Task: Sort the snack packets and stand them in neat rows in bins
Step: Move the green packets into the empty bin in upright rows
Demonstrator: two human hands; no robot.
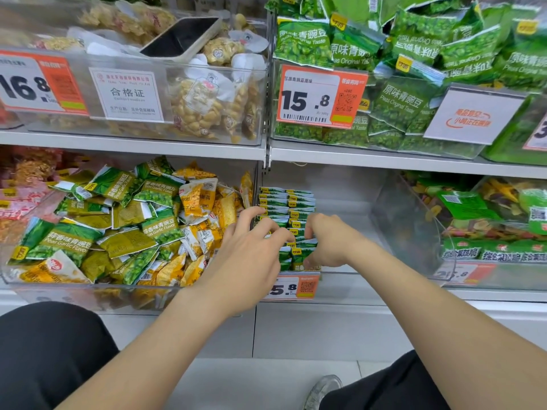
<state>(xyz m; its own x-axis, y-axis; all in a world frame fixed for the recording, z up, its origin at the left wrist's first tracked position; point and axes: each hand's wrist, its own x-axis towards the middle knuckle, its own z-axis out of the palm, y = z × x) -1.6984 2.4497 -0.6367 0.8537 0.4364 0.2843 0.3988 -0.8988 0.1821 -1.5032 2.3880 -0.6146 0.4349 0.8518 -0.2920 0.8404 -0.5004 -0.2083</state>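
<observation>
**Squaring up the front of the green row**

The person crouches at the lower shelf, dark trousers (44, 350) nearest the camera, with both forearms reaching into the clear middle bin (349, 275). The left hand (251, 253) lies over the front of the standing packets (285, 208). Its fingers (251, 214) are spread and only lightly bent, pressing on the tops and gripping nothing that I can see. The right hand (331, 241) curls its fingers (318, 223) down over the nearest packets, thumb beneath, pinching them.

The step in hand looks to be closing up and straightening the row's front end. The packets are small, flat and green-and-white, standing upright in two tight files along the bin's left side.

The next move is probably to fetch another green packet from the mixed heap (118, 226) in the left bin (59, 291), where green packets lie tangled with yellow. That calls for picking by colour and slotting the packet in upright without tipping the row.
</observation>
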